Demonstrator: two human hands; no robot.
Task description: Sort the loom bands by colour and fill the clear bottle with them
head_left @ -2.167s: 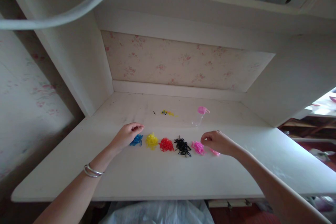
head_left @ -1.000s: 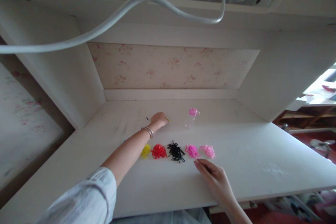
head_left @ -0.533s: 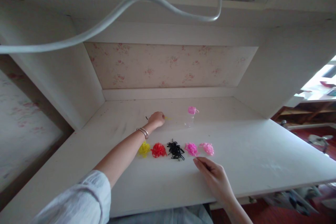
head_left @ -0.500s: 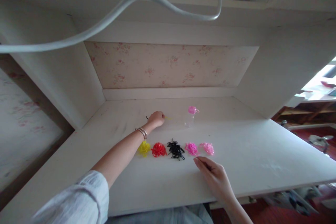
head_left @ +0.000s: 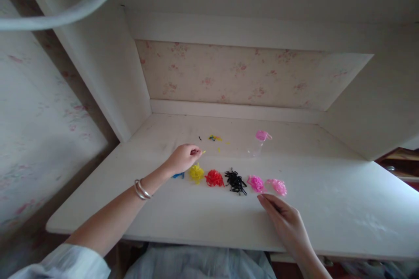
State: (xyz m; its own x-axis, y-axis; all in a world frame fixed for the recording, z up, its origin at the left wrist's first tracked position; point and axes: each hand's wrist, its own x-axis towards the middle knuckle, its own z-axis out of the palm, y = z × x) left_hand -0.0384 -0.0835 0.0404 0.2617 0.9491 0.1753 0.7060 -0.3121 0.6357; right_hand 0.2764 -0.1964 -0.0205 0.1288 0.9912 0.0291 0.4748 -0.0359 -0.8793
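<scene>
A row of small rubber-band piles lies on the white desk (head_left: 327,209): blue (head_left: 178,175), yellow (head_left: 196,172), red (head_left: 214,178), black (head_left: 235,182), magenta (head_left: 255,183) and light pink (head_left: 278,186). My left hand (head_left: 183,158) hovers just above the yellow pile, fingers pinched on a tiny yellow band. It partly hides the blue pile. My right hand (head_left: 284,222) rests flat on the desk just in front of the pink piles, fingers stretched out. A few loose bands (head_left: 214,138) lie farther back.
A small clear container with a pink lid (head_left: 258,143) lies behind the piles. White hutch walls close in the desk at left, right and back. A thick white cable (head_left: 65,8) hangs overhead at upper left.
My left hand has drawn back from the loose bands at the rear to just above the yellow pile, pinching a yellow band. The right hand stays flat. The camera tilted down.
</scene>
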